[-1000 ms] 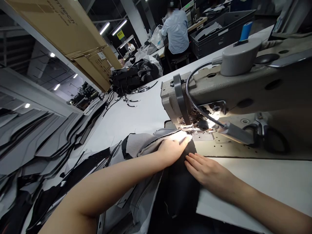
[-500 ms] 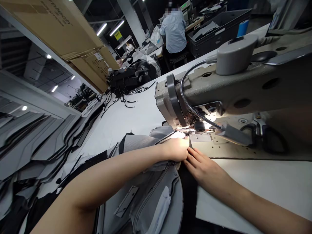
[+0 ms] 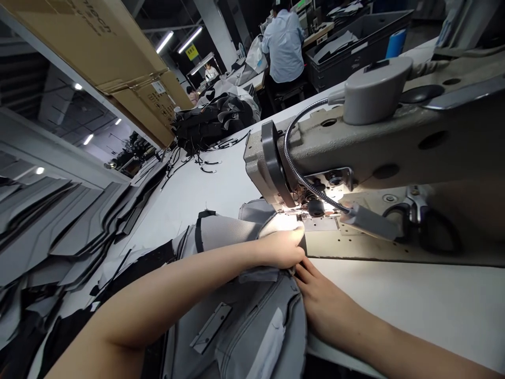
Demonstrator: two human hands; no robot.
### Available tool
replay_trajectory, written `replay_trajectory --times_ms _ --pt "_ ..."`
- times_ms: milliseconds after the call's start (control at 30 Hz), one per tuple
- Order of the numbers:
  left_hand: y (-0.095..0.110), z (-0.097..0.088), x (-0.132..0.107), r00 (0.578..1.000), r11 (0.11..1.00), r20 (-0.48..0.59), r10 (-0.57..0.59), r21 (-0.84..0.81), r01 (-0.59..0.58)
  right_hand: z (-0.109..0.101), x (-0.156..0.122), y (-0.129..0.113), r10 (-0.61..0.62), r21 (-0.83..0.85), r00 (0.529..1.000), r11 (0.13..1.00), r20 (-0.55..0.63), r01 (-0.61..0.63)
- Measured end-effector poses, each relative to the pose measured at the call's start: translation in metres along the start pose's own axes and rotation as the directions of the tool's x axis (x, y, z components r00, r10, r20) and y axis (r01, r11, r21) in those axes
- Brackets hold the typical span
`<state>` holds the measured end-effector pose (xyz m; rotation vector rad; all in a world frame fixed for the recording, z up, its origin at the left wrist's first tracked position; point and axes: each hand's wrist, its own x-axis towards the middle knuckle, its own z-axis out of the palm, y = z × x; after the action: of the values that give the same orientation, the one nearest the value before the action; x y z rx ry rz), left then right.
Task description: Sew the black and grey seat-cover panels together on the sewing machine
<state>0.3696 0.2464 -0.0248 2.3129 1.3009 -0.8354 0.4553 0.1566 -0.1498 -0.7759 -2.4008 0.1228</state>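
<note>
While the grey fabric (image 3: pixel 272 302) lies beneath the left hand (image 3: pixel 282 248), clutched at its far part, the right hand (image 3: pixel 321 297) touches its right edge, hands meeting, right grip unclear

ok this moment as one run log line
left hand: on grey fabric at sewing machine | right hand: at fabric edge beside left hand | scissors: on machine bed

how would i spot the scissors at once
Find the big sewing machine on the right. Look down to its pale bed, just right of the boxy grey lamp. The scissors lie there, set apart by black loop handles and shiny metal.
</note>
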Motion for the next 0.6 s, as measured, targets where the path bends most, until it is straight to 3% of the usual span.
replay_trajectory --times_ms 100,200,333,467,600 --pt "0.006 0.003 0.007 0.999 0.999 0.026 -0.027 0.027 0.026 0.0 0.003 0.008 0.038 0.0 0.998 0.999 -0.042 -0.038" --pt "0.003 0.007 0.011 0.998 0.997 -0.058 -0.004 0.07 0.008 -0.003 0.009 0.015 0.078 0.014 0.993 0.997 -0.085 -0.077" --pt "-0.003 0.012 0.016 0.993 0.993 -0.12 0.01 0.118 0.004 -0.011 0.014 0.018 0.109 0.013 0.994 0.994 0.028 -0.109" --pt "0.003 0.013 0.014 0.985 0.982 -0.164 -0.05 0.173 0.078 -0.018 0.001 -0.004 0.005 0.02 0.985 1.0 0.171 -0.009" --pt "0.019 0.028 -0.024 0.971 0.988 -0.237 -0.042 0.136 0.076 -0.001 -0.023 -0.042 -0.071 -0.066 0.996 0.995 0.049 0.074"
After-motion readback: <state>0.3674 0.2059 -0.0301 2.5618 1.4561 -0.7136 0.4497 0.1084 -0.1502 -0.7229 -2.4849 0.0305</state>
